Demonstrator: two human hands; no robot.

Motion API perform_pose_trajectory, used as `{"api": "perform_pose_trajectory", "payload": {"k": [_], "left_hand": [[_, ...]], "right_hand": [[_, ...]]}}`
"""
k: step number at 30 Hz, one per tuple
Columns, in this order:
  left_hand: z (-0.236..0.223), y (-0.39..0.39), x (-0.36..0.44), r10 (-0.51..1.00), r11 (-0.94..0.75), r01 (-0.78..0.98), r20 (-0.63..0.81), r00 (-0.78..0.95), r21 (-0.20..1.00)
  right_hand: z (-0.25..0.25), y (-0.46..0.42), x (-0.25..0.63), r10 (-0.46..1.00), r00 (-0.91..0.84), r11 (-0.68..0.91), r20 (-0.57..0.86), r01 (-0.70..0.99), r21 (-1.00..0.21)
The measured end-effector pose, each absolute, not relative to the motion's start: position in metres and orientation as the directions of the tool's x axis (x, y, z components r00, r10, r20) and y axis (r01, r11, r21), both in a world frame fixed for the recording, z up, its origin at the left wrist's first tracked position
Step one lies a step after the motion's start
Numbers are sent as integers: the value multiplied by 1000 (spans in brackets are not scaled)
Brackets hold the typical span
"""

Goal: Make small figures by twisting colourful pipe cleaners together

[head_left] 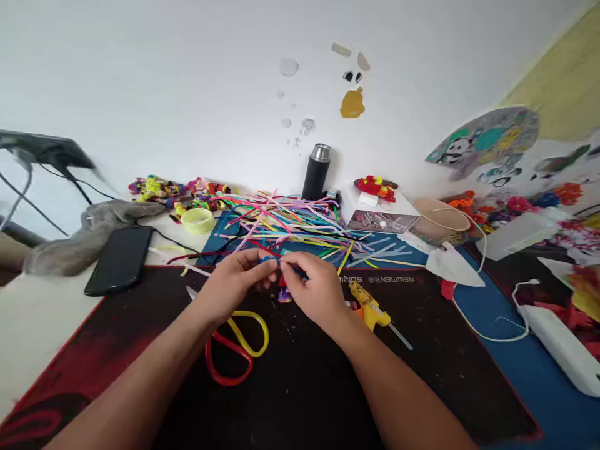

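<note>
My left hand (237, 278) and my right hand (319, 290) meet above the dark desk mat, with thumbs and fingers pinched together. Between their fingertips is a blue pipe cleaner (266, 258), partly hidden by the fingers. A red strand shows just behind it; I cannot tell whether the two are joined. Under the hands, a small purple and red fuzzy piece (284, 294) is partly covered. Scissors (267, 334) with one yellow and one red handle lie below my left wrist. Right of my right hand rests a yellow glue gun (374, 312) with a glue stick poking out.
Behind the hands spreads a pile of coloured pipe cleaners (285, 215). A black flask (316, 172) and a white box (382, 215) stand near the wall. At left are a black phone (120, 259) and a tape roll (197, 220). A white power strip (560, 347) lies far right.
</note>
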State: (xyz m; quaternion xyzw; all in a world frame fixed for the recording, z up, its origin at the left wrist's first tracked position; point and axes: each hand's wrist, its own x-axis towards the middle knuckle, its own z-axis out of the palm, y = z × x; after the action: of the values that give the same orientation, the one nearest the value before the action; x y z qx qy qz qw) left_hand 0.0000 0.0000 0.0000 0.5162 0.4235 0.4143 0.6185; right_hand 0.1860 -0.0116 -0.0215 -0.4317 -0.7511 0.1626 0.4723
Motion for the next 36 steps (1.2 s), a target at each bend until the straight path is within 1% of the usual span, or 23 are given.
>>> {"api": "perform_pose_trajectory", "payload": {"k": [8, 14, 23, 29, 36], "left_hand": [[-7, -3, 6, 966, 91, -117, -59, 250, 989], [-6, -6, 11, 977, 43, -110, -19, 210, 993], [-4, -10, 13, 987, -50, -91, 63, 149, 995], [-5, -11, 14, 987, -84, -67, 93, 131, 994], [-5, -11, 14, 990, -76, -80, 85, 115, 994]], "right_hand": [[-21, -11, 184, 821, -133, 548, 555, 457, -701], [-21, -11, 183, 836, -98, 523, 540, 439, -730], [-15, -13, 181, 908, -85, 416, 410, 310, -855], [-17, -14, 181, 928, -82, 372, 364, 281, -885], [-17, -14, 181, 943, -87, 333, 322, 227, -915]]}}
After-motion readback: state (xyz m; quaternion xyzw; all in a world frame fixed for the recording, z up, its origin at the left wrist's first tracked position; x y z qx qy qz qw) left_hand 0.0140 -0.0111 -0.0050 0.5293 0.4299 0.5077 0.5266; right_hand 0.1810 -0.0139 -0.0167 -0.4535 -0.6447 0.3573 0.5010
